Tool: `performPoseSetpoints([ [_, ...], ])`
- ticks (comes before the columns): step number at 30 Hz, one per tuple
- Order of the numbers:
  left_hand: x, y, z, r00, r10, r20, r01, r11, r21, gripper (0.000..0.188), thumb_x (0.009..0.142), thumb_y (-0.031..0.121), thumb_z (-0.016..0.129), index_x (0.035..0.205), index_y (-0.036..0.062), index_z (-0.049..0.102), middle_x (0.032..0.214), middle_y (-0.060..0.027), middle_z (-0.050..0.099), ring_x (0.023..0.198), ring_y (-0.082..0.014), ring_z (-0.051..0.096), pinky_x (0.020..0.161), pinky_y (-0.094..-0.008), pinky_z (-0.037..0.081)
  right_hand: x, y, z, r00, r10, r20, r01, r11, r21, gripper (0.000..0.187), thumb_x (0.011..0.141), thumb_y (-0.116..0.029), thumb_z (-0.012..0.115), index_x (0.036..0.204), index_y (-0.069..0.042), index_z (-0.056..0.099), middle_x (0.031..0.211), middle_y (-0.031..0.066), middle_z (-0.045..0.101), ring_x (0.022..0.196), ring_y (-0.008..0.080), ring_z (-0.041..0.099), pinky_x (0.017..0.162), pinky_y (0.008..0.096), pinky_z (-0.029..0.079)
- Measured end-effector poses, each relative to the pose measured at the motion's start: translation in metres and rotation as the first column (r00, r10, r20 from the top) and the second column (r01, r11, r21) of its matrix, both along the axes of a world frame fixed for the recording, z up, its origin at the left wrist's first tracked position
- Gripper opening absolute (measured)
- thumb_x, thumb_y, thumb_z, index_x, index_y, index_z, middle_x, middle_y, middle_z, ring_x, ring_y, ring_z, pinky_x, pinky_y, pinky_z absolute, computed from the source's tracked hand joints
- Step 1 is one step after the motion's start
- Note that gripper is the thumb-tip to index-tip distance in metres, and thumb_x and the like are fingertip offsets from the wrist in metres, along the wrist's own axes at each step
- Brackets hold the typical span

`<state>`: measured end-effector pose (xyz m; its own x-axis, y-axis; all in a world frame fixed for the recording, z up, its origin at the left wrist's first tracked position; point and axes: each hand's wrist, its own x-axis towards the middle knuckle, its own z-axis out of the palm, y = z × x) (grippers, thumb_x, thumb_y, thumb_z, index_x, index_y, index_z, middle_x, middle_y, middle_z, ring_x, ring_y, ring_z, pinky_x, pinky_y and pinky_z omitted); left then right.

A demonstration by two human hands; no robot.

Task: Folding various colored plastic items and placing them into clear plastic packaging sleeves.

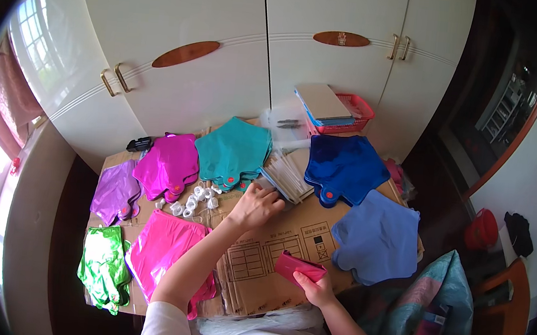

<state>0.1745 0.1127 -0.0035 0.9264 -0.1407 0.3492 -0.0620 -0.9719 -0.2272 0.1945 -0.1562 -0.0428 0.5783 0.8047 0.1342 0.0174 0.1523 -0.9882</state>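
My left hand [257, 206] reaches across the cardboard, its fingers bent down against the near end of a fanned stack of pale flat cards or sleeves [290, 173]. What its fingertips pinch is hidden beneath them. Close to my body, my right hand [317, 288] grips a small folded pink foil balloon [298, 268], thumb on top. Flat star-shaped foil balloons lie around both hands: teal [233, 153], dark blue [344, 168], light blue [378, 237], hot pink [167, 248], magenta [165, 163], purple [115, 193] and shiny green [103, 268].
White plastic rings [190, 203] are heaped left of my left hand. A red basket [363, 115] with a pale board [324, 102] on it stands at the back, against white cabinets [335, 9]. A teal sack [450, 295] and wooden chair [513, 307] are at right.
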Motion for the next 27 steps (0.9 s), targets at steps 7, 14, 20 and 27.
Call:
performPoseSetpoints([
  [7, -0.024, 0.013, 0.011, 0.999, -0.045, -0.001, 0.045, 0.997, -0.064, 0.015, 0.079, 0.011, 0.058, 0.093, 0.0124, 0.059, 0.101, 0.0008, 0.064, 0.110, -0.0166, 0.056, 0.092, -0.0445, 0.039, 0.000, -0.001, -0.003, 1.000, 0.001, 0.000, -0.001, 1.000, -0.006, 0.024, 0.091, -0.017, 0.063, 0.107, 0.000, 0.067, 0.092, 0.0079, 0.070, 0.083, 0.0128, 0.063, 0.074, 0.0274, 0.049],
  [14, -0.013, 0.030, 0.021, 0.978, -0.152, -0.142, 0.144, 0.988, -0.063, 0.007, 0.072, 0.013, 0.061, 0.078, 0.0131, 0.064, 0.084, 0.0031, 0.060, 0.089, -0.0137, 0.057, 0.082, -0.0324, 0.040, 0.001, 0.000, -0.001, 1.000, 0.029, 0.000, -0.029, 0.999, -0.032, 0.025, 0.091, -0.017, 0.063, 0.108, 0.001, 0.066, 0.093, 0.0085, 0.070, 0.084, 0.0135, 0.064, 0.075, 0.0274, 0.049],
  [20, -0.006, 0.021, 0.032, 0.988, -0.151, -0.028, 0.149, 0.986, -0.071, 0.009, 0.072, 0.015, 0.064, 0.081, 0.0127, 0.063, 0.081, 0.0004, 0.059, 0.087, -0.0166, 0.057, 0.080, -0.0329, 0.042, 0.000, 0.000, 0.001, 1.000, -0.007, 0.013, 0.007, 1.000, -0.005, 0.025, 0.091, -0.018, 0.063, 0.107, 0.000, 0.067, 0.092, 0.0088, 0.070, 0.083, 0.0137, 0.064, 0.074, 0.0275, 0.049],
  [27, -0.033, 0.008, 0.004, 0.949, -0.040, 0.312, 0.090, 0.985, -0.145, 0.015, 0.073, 0.014, 0.063, 0.086, 0.0084, 0.059, 0.089, -0.0039, 0.061, 0.086, -0.0204, 0.062, 0.072, -0.0337, 0.049, 0.000, 0.000, -0.003, 1.000, 0.010, 0.020, -0.010, 1.000, -0.007, 0.025, 0.091, -0.019, 0.063, 0.106, 0.000, 0.067, 0.090, 0.0080, 0.070, 0.081, 0.0129, 0.063, 0.072, 0.0273, 0.049],
])
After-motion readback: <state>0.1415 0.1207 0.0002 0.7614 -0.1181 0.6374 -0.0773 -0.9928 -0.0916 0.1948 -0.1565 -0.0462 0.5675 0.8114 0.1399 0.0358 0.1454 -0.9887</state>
